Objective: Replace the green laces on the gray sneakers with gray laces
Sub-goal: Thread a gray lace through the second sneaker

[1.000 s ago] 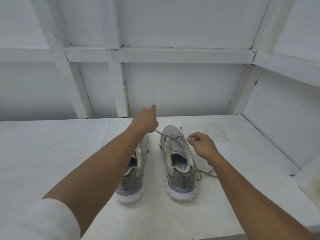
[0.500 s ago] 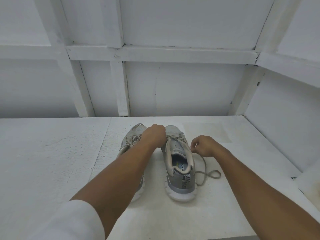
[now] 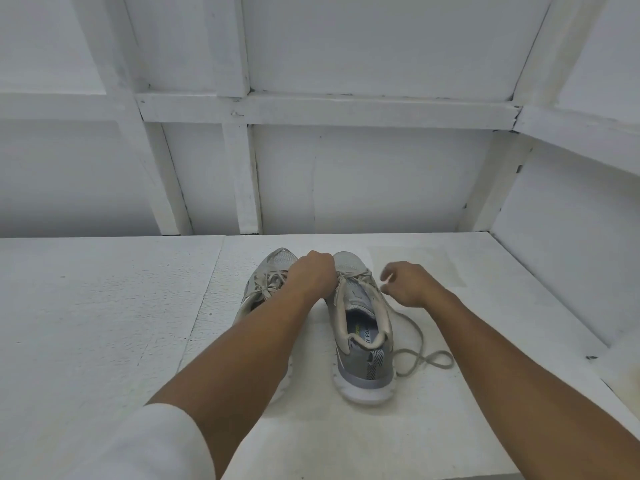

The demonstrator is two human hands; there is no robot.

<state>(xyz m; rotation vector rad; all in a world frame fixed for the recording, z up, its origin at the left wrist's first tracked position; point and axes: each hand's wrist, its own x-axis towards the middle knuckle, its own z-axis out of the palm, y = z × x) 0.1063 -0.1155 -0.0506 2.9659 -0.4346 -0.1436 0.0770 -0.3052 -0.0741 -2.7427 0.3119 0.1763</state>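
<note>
Two gray sneakers stand side by side on the white table, toes pointing away from me. My left forearm partly hides the left sneaker (image 3: 264,285), which is laced in gray. On the right sneaker (image 3: 360,327), a gray lace (image 3: 424,358) trails off the right side and lies in a loose loop on the table. My left hand (image 3: 313,276) is curled down over the front lacing of the right sneaker, its fingertips hidden, apparently gripping the lace there. My right hand (image 3: 407,284) hovers just right of that shoe, thumb and finger pinching the lace near its pale tip. No green lace is visible.
The white table (image 3: 104,323) runs wide to the left and meets white panelled walls (image 3: 363,178) behind and on the right. A white ledge (image 3: 620,368) sits at the right edge. A white sleeve (image 3: 138,445) covers my left upper arm.
My left hand came down from a raised pull to the right sneaker's front lacing. My right hand shifted slightly right, and more lace now lies looped on the table.
</note>
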